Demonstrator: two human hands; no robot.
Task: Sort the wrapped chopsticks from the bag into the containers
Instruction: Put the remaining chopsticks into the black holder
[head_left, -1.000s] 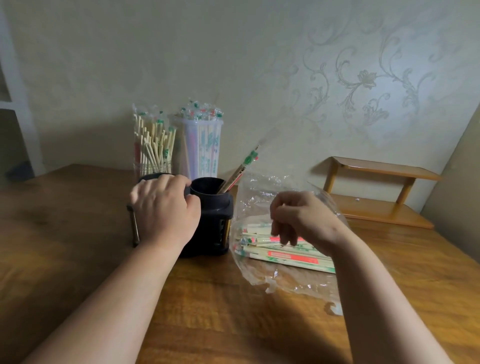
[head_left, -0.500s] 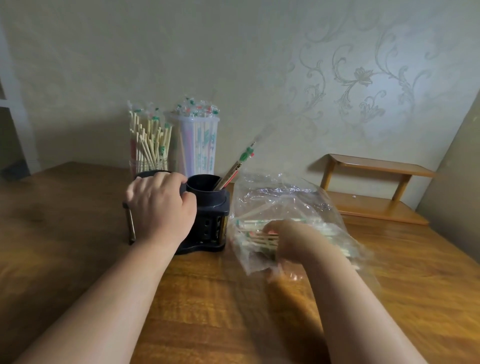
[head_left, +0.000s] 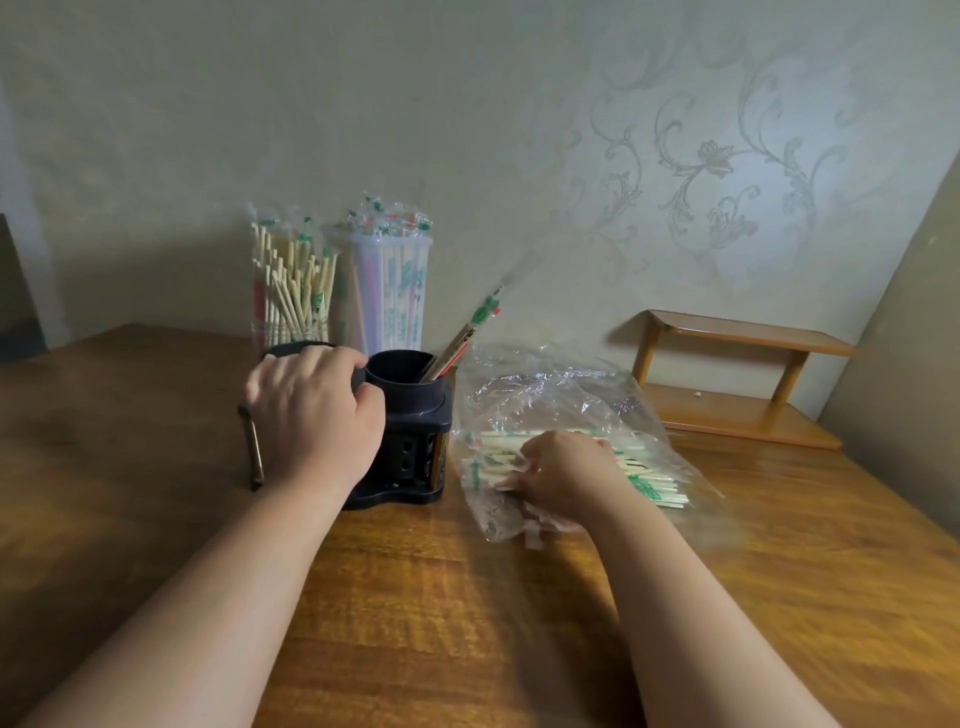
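Observation:
A black two-cup holder (head_left: 410, 441) stands on the wooden table (head_left: 441, 613). My left hand (head_left: 311, 415) grips its left cup from above. A wrapped pair of chopsticks (head_left: 462, 338) leans out of the right cup. To the right lies a clear plastic bag (head_left: 561, 395) with several wrapped chopsticks (head_left: 649, 483) inside. My right hand (head_left: 561, 473) is inside the bag's mouth, fingers curled among the chopsticks; whether it holds any is hidden.
Behind the holder stand a clear glass full of chopsticks (head_left: 291, 291) and a translucent container of wrapped ones (head_left: 389, 291), both near the wall. A small wooden shelf (head_left: 737, 379) sits at the back right. A dark metal rod (head_left: 254, 447) lies left of the holder.
My right hand dropped from above the bag into its mouth and now lies among the chopsticks. The left hand stayed on the holder.

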